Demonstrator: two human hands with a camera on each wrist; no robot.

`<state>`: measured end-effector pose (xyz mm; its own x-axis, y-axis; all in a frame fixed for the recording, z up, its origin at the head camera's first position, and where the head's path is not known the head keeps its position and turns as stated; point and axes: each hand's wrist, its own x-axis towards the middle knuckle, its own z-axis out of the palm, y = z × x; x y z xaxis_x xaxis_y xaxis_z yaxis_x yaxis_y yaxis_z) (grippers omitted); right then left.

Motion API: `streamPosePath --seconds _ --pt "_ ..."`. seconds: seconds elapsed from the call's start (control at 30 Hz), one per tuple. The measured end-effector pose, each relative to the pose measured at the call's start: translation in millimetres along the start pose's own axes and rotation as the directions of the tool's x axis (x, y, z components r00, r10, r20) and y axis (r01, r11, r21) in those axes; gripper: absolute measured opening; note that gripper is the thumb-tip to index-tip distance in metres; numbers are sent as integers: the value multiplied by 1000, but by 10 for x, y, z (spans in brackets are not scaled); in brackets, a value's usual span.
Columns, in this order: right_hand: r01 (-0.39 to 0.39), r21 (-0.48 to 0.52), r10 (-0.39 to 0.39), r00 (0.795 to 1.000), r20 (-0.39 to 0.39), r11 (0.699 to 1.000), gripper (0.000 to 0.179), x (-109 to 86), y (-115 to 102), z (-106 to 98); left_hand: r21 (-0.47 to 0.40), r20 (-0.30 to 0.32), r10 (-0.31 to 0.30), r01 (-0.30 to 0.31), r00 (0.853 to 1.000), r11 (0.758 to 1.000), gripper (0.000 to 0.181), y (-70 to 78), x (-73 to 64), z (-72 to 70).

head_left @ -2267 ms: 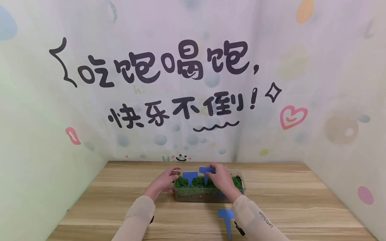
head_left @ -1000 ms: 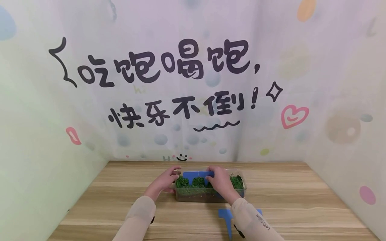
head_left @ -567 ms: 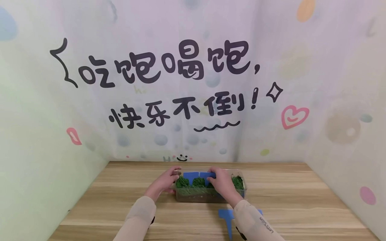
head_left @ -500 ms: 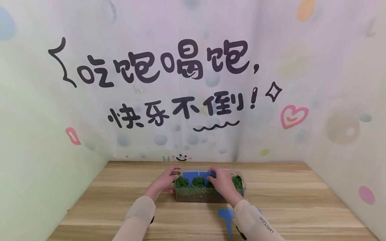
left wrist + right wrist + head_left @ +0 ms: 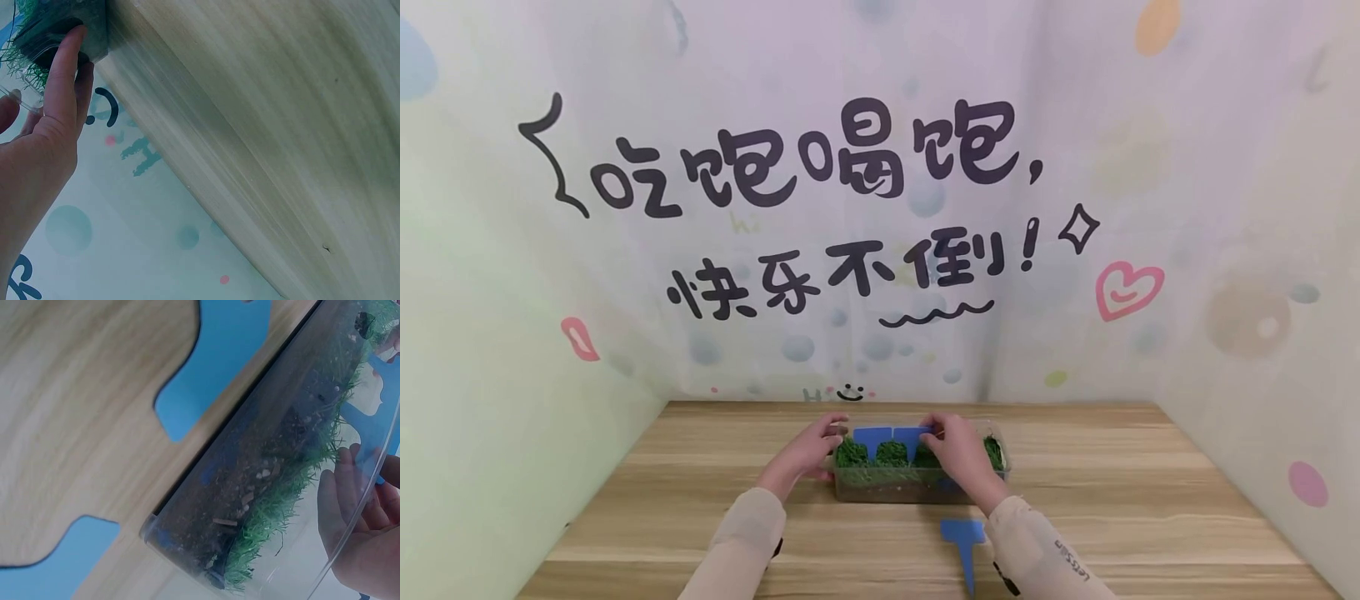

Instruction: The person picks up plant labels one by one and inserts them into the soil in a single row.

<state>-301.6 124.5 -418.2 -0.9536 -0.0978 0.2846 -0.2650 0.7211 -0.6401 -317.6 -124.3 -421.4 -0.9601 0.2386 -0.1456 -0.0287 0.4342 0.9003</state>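
A clear plastic planter box (image 5: 910,486) of soil and green grass stands at the far part of the table. Two blue T-shaped plant labels, the left one (image 5: 872,435) and the right one (image 5: 908,435), stand upright in the grass side by side. My left hand (image 5: 808,448) grips the box's left end, fingers (image 5: 62,81) against the outer wall and thumb near the rim. My right hand (image 5: 961,454) reaches over the box and pinches the right label by its outer end. In the right wrist view the thumb (image 5: 390,470) overlaps that end.
Two more blue plant labels lie on the wooden table before the box: one (image 5: 964,550) shows in the head view, the other (image 5: 69,562) at lower left in the right wrist view. A printed cloth wall (image 5: 820,358) rises behind the table.
The right label has gone down into the grass, level with the left one. My right hand lowered with it, then shifted slightly right toward its end. My left hand stays put.
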Motion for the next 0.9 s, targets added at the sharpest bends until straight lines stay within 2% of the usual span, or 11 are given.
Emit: streamPosePath --seconds 0.27,0.53,0.9 --pt "-9 -4 9 1000 -23 1000 9 -9 0 -53 16 30 12 -12 999 1000 44 30 -12 -15" --pt "-31 -4 31 999 -26 1000 13 -22 2 -101 3 0 0 0 1000 1000 45 13 12 -8" --pt "-41 -19 40 998 -48 999 14 -52 38 -139 16 4 -4 4 1000 1000 45 3 14 -15"
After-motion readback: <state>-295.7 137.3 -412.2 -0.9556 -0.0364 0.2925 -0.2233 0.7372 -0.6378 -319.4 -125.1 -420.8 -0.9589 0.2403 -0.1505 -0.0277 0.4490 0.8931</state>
